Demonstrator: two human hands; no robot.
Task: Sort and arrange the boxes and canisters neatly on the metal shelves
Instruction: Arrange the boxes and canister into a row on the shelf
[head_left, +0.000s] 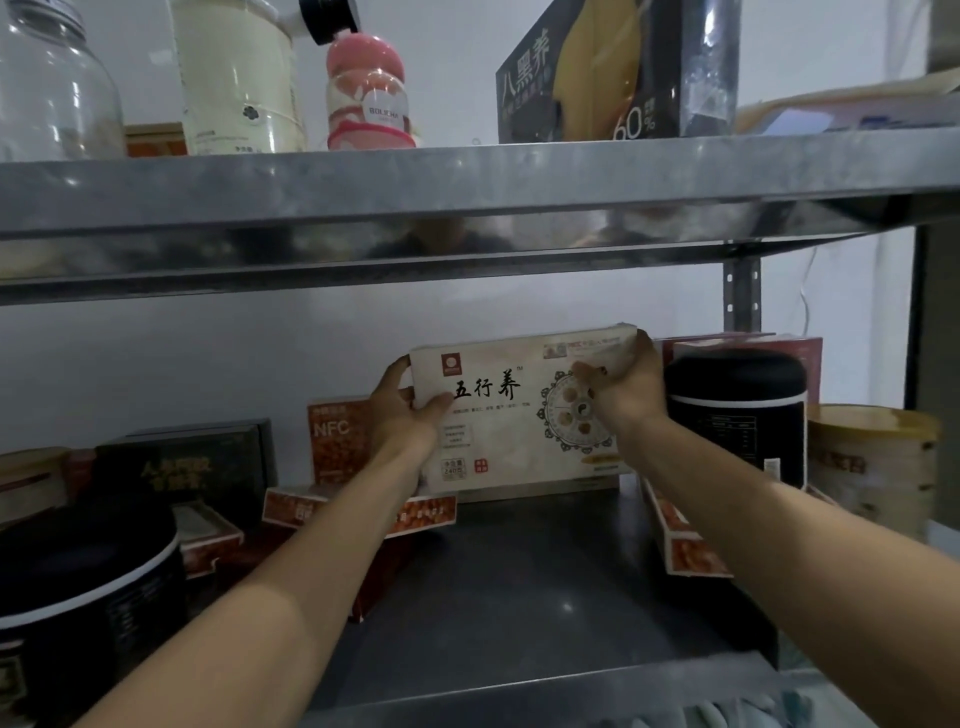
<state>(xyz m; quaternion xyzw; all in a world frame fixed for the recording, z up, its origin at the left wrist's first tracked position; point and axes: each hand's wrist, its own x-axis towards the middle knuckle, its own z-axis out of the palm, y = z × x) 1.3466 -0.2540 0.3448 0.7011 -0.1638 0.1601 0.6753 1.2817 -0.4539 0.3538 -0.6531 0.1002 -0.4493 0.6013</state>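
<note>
Head view: box (519, 421) upright at back of shelf (545, 597) between NFC box (335, 441) and canister (737, 415), long axis left-right, gripped at left end by left hand (402, 410), top-right corner by right hand (626, 387).

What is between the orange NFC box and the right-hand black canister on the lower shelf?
In the head view, the cream box fills that stretch, gripped at its ends by the left hand and right hand.

cream box (524, 415), black calligraphy, upright on long edge at back of lower metal shelf (545, 582), between orange nfc box (335, 441) and black canister (737, 415).
</note>
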